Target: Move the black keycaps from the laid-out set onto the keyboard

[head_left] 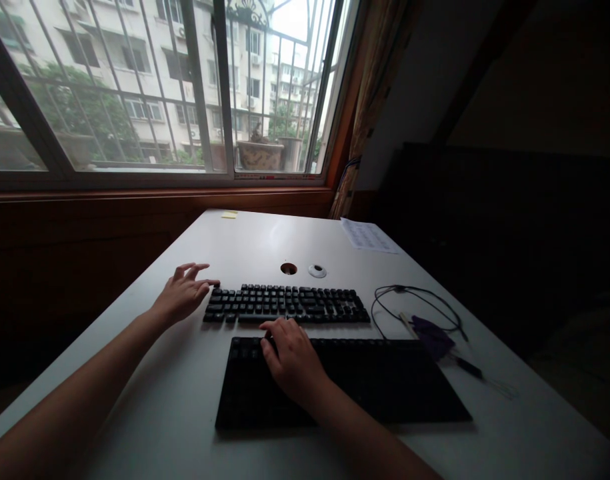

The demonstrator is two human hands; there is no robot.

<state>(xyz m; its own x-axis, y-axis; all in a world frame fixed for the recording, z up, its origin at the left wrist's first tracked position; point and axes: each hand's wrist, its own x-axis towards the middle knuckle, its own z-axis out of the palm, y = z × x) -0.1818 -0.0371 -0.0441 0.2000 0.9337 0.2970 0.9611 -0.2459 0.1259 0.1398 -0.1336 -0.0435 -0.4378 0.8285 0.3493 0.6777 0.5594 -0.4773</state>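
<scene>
My left hand (183,291) reaches to the far left corner of a block of loose black keycaps (285,305) laid out in keyboard order on the white desk. Its fingers are spread, and one fingertip touches a single keycap (216,285) at that corner. Closer to me lies a black keyboard (379,383), its surface mostly too dark to make out. Over the keyboard's far left part, my right hand (292,357) has its thumb and index finger closed around a small dark piece that looks like a keycap, partly hidden by the fingers.
A coiled black cable (419,291) lies right of the keycaps. Beside it are a dark purple item (433,337) and a wire keycap puller (469,368). Two cable holes, one with a white ring (317,271), printed paper (369,235) and yellow sticky notes (229,215) are farther back.
</scene>
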